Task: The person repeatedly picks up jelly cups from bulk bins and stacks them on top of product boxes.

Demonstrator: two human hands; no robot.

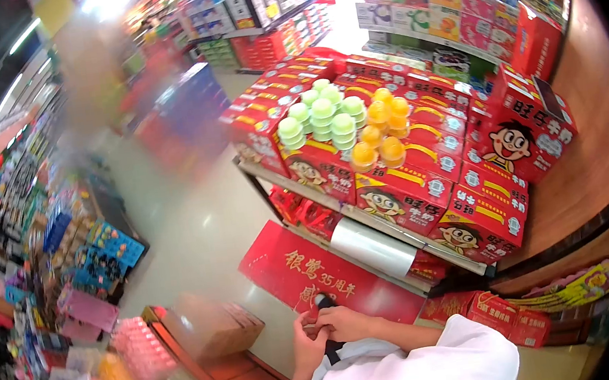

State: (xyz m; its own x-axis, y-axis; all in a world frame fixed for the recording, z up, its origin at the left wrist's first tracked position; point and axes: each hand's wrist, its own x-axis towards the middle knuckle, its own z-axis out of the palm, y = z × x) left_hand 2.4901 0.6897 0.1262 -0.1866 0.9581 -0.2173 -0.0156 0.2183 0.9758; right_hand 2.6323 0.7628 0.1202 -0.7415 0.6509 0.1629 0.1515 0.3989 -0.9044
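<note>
My left hand (309, 342) and my right hand (344, 325) meet low in front of my body, in the lower middle of the view. The fingers of both are curled in and pressed together; whatever they hold, if anything, is too small to make out. Ahead of them stands a shelf stacked with red milk cartons (408, 192). On top of the cartons sit stacks of pale green domed cups (322, 109) and a group of orange domed cups (379, 123). My hands are apart from the cartons and the cups.
A red floor sign (321, 270) lies below the shelf, near a white roll (373, 247). A cardboard box (218, 323) and a bin edge (190, 368) with pink, yellow and green goods are at left. A wooden counter (572, 197) curves along the right.
</note>
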